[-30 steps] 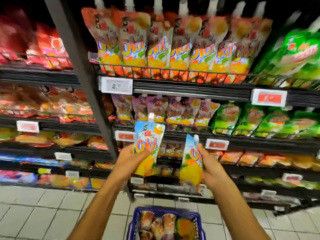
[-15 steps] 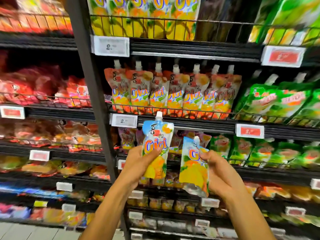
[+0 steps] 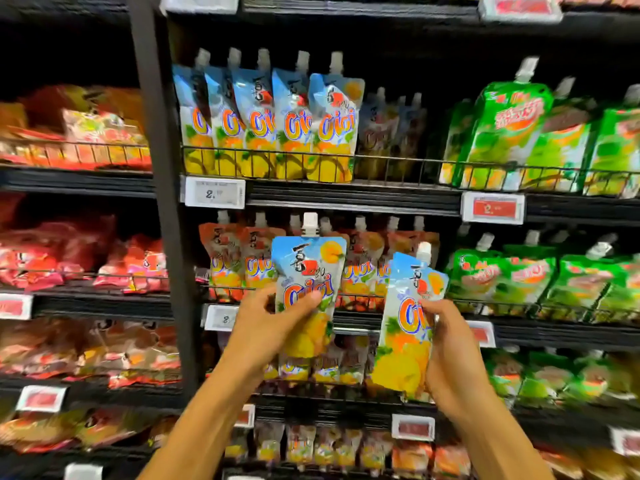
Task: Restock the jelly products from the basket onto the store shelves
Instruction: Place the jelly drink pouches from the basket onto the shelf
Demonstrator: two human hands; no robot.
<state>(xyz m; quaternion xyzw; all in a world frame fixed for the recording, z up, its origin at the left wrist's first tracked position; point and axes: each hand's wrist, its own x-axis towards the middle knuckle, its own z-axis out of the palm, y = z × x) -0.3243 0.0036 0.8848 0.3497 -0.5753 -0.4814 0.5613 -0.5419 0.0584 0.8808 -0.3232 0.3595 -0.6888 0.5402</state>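
My left hand (image 3: 266,327) grips a blue jelly pouch (image 3: 308,271) with a white cap, held upright in front of the shelves. My right hand (image 3: 446,344) holds a second blue jelly pouch (image 3: 405,327), tilted slightly to the right. Both pouches hang at the height of the orange pouch row (image 3: 235,261). One shelf higher stands a row of matching blue pouches (image 3: 263,119) behind a wire rail, with a darker gap to their right (image 3: 391,133). The basket is out of view.
Green pouches (image 3: 512,133) fill the right side of both shelves. A black upright post (image 3: 159,188) divides off a bay of red packets (image 3: 104,140) on the left. Price tags (image 3: 214,192) line the shelf edges. Lower shelves hold several small pouches (image 3: 311,445).
The view has tilted upward, so the basket and floor dropped out and the blue pouch row came into sight. Both hands rose with their pouches and moved slightly apart.
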